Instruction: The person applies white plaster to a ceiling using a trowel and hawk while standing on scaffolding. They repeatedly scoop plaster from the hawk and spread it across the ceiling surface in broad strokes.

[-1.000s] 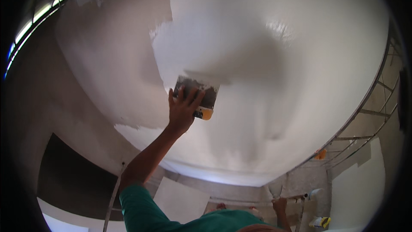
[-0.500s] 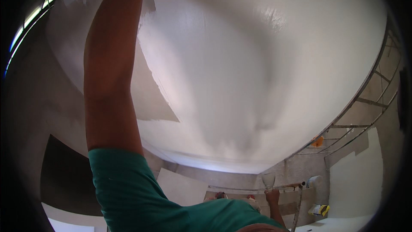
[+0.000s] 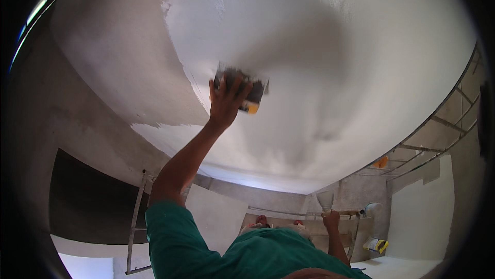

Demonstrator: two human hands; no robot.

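"Spreading a pale coat (image 3: 392, 83) over a grey-beige surface (image 3: 118, 62): how is this step best carried out?"

"Ideally, the broad blade (image 3: 256, 92) meets the surface along its whole edge, at a low and constant angle, with pressure shared evenly among the fingers. A stroke that overlaps the ragged border (image 3: 181, 63) of the coat should feather the join; a corner pressed harder would probably leave a ridge."

"How are the hands disposed?"

"They are well apart. The left hand (image 3: 225, 104), held high, grips the broad blade with its fingers splayed across the back; the thumb cannot be made out. The right hand (image 3: 331, 220), held low, is closed round the handle of a narrower putty knife (image 3: 326, 201), whose blade points up."

"Where is the broad blade, and how does it look?"

"It lies just beside the ragged border, over the coated side. It is a roughly rectangular plate, slightly tilted, mostly dark, with pale smears toward its upper edge and a yellow-orange patch at its lower right corner. Its outline is softened by blur; whether the full edge touches the surface cannot be told."
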